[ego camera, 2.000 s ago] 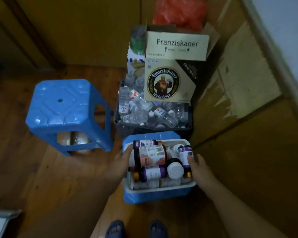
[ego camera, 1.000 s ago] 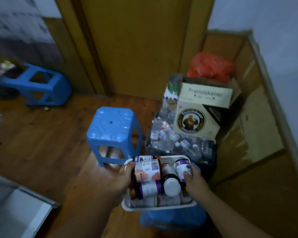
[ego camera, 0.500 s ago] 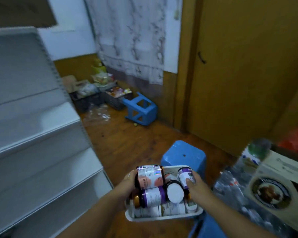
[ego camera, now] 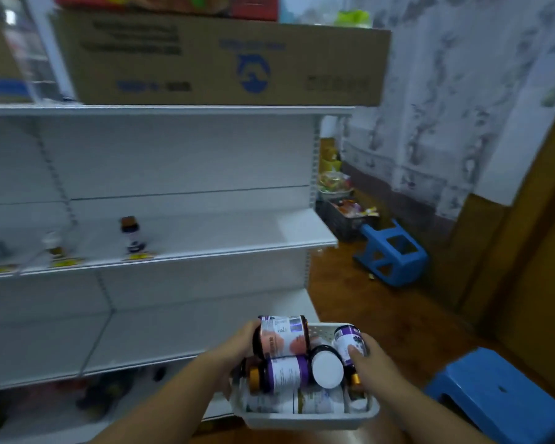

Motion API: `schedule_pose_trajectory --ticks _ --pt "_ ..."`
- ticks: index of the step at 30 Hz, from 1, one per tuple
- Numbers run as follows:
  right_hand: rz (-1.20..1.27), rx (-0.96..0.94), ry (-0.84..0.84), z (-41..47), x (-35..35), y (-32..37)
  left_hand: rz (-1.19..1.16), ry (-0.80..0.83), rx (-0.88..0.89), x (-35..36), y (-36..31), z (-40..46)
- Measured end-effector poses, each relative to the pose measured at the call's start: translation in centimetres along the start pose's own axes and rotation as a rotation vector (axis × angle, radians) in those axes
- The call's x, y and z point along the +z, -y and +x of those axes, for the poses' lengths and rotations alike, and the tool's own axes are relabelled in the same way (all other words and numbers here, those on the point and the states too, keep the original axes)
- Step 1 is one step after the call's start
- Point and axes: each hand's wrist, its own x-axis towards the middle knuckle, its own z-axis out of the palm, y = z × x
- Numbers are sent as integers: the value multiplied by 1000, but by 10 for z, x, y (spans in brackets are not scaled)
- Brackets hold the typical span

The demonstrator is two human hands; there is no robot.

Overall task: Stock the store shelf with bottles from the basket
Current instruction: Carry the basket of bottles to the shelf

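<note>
I carry a white plastic basket (ego camera: 305, 419) in front of me, piled with several supplement bottles lying on their sides. My left hand (ego camera: 236, 346) grips its left rim, fingers against a large pink-labelled bottle (ego camera: 281, 335). My right hand (ego camera: 370, 363) grips the right rim, thumb on a small purple-labelled bottle (ego camera: 350, 342). A white-capped bottle (ego camera: 326, 370) and another purple-labelled one (ego camera: 285, 373) lie between them. Ahead stands the white store shelf (ego camera: 231, 238); a single dark bottle (ego camera: 132, 233) stands upright on its middle board, with blurred ones further left.
A large cardboard box (ego camera: 221, 59) sits on the top board. A blue stool (ego camera: 500, 398) stands at my lower right, another blue stool (ego camera: 393, 251) lies tipped by the shelf's far end beside a dark crate of snacks (ego camera: 343, 213). Wooden floor and wooden wall panels lie to the right.
I lifted the basket off the blue container on the floor and turned left; the view swung from the corner with the beer box to the white shelf. Both hands kept their hold.
</note>
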Motion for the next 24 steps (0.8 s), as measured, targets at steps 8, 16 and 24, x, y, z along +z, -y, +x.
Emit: schedule_pose_trajectory --ticks 8,16,24 --pt "-43 -101 100 7 132 104 -187 -127 43 -157 43 -11" --pt "-78 -183 269 38 240 165 -355 -293 14 -264 86 11" --pt "-174 -232 447 90 360 211 -381 -429 -68 -352 122 33"
